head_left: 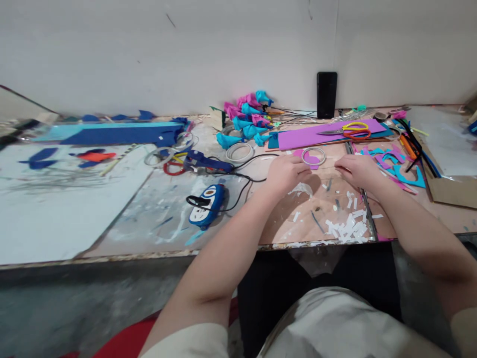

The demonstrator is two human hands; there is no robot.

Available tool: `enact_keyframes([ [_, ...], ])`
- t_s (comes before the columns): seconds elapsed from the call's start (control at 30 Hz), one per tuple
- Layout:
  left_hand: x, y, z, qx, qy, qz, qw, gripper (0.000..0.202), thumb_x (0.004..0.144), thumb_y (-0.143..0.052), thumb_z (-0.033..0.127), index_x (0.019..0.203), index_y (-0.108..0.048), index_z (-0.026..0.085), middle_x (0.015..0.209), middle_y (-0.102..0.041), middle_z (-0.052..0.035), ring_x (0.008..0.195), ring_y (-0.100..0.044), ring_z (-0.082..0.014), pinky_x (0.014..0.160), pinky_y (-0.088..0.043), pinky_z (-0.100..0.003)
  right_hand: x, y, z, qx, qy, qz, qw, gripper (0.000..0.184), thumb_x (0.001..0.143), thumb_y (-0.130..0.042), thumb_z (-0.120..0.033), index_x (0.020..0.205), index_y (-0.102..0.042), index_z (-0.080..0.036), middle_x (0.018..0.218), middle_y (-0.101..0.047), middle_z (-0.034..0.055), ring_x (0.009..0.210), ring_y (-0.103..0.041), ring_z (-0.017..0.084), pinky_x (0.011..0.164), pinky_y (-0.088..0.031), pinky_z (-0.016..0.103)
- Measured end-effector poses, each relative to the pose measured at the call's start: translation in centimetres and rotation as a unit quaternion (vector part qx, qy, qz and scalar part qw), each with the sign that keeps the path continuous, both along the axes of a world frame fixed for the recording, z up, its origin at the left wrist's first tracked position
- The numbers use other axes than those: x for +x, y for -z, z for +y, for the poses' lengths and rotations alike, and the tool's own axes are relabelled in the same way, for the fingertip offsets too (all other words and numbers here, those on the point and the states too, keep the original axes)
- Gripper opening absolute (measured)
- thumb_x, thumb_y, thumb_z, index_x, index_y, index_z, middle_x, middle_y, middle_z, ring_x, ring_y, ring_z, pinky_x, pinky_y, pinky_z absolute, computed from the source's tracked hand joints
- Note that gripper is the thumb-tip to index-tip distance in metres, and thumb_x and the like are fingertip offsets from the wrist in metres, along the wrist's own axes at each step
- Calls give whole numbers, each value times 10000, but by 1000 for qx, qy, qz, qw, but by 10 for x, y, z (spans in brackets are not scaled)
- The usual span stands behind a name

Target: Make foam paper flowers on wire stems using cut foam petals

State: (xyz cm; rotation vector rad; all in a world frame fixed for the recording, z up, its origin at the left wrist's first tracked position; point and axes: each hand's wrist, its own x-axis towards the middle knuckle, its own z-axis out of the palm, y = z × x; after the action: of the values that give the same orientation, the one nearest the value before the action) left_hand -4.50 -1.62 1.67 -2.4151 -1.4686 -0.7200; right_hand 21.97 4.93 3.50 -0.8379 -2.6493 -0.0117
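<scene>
My left hand [286, 174] is over the work board with its fingers curled and the tips together. Opposite it, my right hand [357, 170] has thumb and fingers pinched. A faint thin line runs between the fingertips; whether it is something held or a mark on the board I cannot make out. Just beyond the hands, a roll of tape [313, 163] lies flat, partly over a cut purple piece [306, 161] of sheet material. Scissors [348, 132] with yellow and orange handles rest on a purple sheet [294, 141] behind. White paper strips [348, 229] are scattered nearer to me.
A blue hot glue gun [204, 161] lies left of my hands, with a blue-and-white device [207, 206] and black cable nearby. Pink and blue flower-like pieces [248, 119] are heaped behind. A phone [327, 94] leans on the wall. Colored offcuts [395, 161] lie right; a white sheet [55, 214], left.
</scene>
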Motion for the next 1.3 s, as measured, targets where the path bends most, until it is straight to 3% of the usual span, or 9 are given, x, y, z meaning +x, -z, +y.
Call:
enact_keyframes([
  [0.2,6,-5,-3,18,-30,-1,999,301,984,-592,385,847,-798,213,814,-765,-68,747,-656,-211,648,-382,-345,2,3,4,13,-7,49,999,261,991,-548,-277,1028,-790,-186,985,-796,96,907,-733,241,768,-500,322],
  [0.5,10,-5,-5,3,-58,7,998,302,980,-605,376,820,-787,196,822,-764,-78,783,-660,-221,690,-427,-352,-3,4,-1,-29,18,28,999,274,988,-551,-302,1059,-797,-207,1035,-816,96,944,-756,256,798,-515,336],
  [0.7,22,-5,-12,-24,-28,3,999,297,1024,-506,336,969,-774,220,847,-756,-75,763,-674,-202,679,-446,-320,-7,-1,-11,-45,31,-5,998,298,993,-536,-305,1129,-789,-224,1086,-813,81,983,-760,255,797,-511,327],
  [0.87,31,-1,-14,-53,11,-21,998,247,1006,-513,277,1036,-753,227,920,-760,-81,836,-696,-193,741,-489,-292,-14,-6,-20,-35,16,-33,999,278,1000,-533,-314,1062,-793,-236,1035,-819,65,945,-750,236,750,-473,310],
  [1.3,13,-1,-7,-71,-42,-89,993,239,984,-585,314,1069,-801,254,993,-808,-58,860,-739,-199,679,-474,-270,0,0,3,-9,22,45,999,242,965,-573,-289,998,-799,-208,983,-817,87,917,-746,259,779,-499,332],
])
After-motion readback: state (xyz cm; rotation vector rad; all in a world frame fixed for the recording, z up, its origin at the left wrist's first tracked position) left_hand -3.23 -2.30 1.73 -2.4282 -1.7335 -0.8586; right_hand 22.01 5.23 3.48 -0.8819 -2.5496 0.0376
